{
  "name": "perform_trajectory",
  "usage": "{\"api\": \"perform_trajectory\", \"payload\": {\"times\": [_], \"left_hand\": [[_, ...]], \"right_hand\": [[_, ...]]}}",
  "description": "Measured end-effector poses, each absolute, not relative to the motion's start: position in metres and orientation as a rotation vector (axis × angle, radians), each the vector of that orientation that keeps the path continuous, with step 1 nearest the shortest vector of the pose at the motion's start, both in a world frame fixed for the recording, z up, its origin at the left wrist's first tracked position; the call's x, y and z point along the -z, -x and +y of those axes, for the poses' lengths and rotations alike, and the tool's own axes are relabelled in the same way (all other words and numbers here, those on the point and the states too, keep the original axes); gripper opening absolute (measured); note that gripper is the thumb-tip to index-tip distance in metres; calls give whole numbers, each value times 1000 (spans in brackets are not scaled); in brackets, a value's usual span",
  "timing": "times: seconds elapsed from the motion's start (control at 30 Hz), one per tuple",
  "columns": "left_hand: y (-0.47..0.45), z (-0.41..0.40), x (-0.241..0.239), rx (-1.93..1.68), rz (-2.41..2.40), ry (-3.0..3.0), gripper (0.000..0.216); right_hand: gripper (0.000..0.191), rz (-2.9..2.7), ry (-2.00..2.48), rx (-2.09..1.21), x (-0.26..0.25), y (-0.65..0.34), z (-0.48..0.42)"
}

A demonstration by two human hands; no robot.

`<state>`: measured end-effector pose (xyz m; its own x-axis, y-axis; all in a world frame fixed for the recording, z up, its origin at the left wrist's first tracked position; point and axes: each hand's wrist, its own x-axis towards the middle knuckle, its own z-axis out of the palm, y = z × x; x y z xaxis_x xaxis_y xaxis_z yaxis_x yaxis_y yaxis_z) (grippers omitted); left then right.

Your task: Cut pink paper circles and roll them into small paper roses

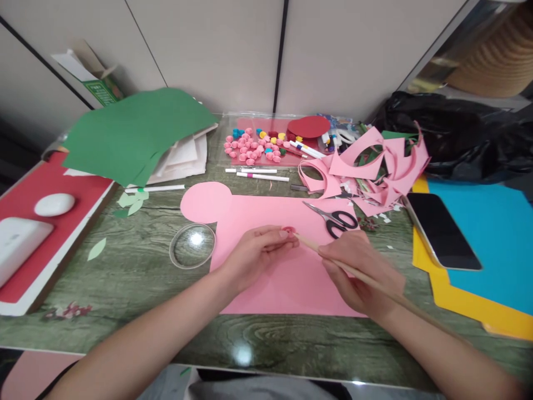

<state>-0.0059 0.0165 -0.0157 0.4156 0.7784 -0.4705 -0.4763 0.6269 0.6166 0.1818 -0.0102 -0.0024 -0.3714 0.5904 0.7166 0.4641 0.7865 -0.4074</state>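
The left hand (260, 253) lay over the pink sheet (250, 208) at the centre of the tabletop (137, 278), its fingertips closed in a pinch on a small pink paper roll (288, 230). The right hand (360, 272), at three o'clock from the left, was closed around a thin wooden stick (377, 284). The stick's tip pointed toward ten o'clock and met the roll. Whether the paper was wound onto the tip was hard to tell at that size.

Black-handled scissors (338, 220) lay on the sheet at one o'clock from the roll, near it but apart. A clear round dome (192, 245) sat just off the sheet's edge at nine o'clock from the left hand.

At twelve o'clock, by the wall, a clear tray (233, 125) held many small pink rolls (247, 149) and a red disc (308, 126), with white markers (262, 176) in front of it. Pink offcuts (375, 164) were heaped at one o'clock. A dark phone (442, 230) rested at three o'clock on blue paper (499, 239) and yellow paper (458, 303). Green paper (137, 130) lay at ten o'clock, and a white mouse (54, 204) at nine.
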Motion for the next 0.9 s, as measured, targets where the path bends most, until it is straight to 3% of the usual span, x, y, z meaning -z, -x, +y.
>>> {"api": "perform_trajectory", "payload": {"times": [0.5,0.9], "left_hand": [[0,11,16,-853,799,-525,15],[-3,3,19,-916,969,-779,25]], "right_hand": [[16,-2168,891,-110,1,-180,-12],[13,-2225,780,186,-4,-176,-13]]}}
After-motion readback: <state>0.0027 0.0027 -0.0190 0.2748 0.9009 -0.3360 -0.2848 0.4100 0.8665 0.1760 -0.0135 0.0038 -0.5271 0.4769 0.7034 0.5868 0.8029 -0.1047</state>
